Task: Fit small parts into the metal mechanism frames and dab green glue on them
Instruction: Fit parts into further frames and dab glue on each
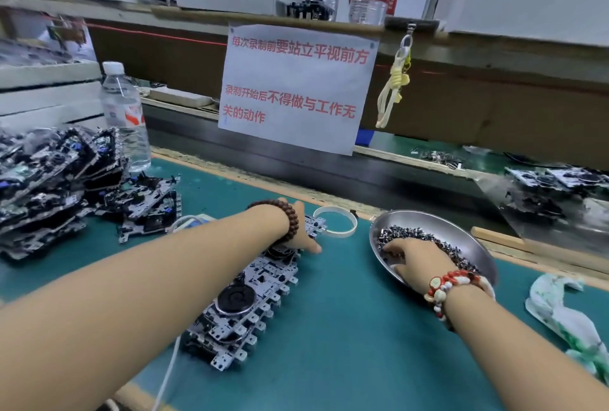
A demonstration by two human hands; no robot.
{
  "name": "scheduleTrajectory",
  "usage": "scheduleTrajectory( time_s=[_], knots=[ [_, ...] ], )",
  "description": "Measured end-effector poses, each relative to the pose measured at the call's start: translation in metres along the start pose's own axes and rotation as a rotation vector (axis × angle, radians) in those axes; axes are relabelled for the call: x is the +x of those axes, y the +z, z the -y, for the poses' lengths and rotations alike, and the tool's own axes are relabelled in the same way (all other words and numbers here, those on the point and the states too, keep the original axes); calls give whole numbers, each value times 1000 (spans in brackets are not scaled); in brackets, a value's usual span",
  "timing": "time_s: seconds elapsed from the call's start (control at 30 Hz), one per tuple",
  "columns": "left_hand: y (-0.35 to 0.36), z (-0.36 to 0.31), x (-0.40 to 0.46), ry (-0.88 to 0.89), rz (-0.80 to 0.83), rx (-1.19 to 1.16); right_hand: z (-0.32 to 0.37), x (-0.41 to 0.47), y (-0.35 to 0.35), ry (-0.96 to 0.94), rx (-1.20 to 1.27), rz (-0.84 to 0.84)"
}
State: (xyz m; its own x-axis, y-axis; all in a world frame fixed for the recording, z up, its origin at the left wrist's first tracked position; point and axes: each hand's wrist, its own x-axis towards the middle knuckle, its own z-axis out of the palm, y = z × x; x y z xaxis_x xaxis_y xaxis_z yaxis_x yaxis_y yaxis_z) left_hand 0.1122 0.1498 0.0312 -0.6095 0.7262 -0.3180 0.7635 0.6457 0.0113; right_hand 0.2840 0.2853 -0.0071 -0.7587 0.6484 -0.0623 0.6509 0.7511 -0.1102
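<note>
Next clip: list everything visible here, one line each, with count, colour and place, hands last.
Metal frames: one row, silver-black, mat centre.
Frame pile: many, dark, left.
Metal bowl: one, silver, right.
Small parts: many, dark, in bowl.
Water bottle: one, clear, left rear.
White ring: one, beside bowl.
Paper sign: one, white, red text, hanging.
Smeared rag: one, white-green, far right.
Green mat: one, tabletop.
Left hand: rests on frames.
Right hand: in bowl, on parts.

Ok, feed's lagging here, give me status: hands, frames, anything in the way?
Left hand resting on row of frames. Right hand digging in metal dish of small parts. Nothing in the way.
</note>
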Motion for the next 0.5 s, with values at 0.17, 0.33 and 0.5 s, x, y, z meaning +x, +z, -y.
scheduleTrajectory(
  time_s=[0.17, 0.33, 0.5],
  knots=[
    [1, -1, 15, 3, -8, -46, 0, 11, 3, 58, 16, -28],
    [0, -1, 17, 39, -78, -176, -3, 12, 6, 136, 58, -9],
    [-23, -4, 8, 51, -173, -245, -4, 10, 4, 132, 36, 27]
  ],
)
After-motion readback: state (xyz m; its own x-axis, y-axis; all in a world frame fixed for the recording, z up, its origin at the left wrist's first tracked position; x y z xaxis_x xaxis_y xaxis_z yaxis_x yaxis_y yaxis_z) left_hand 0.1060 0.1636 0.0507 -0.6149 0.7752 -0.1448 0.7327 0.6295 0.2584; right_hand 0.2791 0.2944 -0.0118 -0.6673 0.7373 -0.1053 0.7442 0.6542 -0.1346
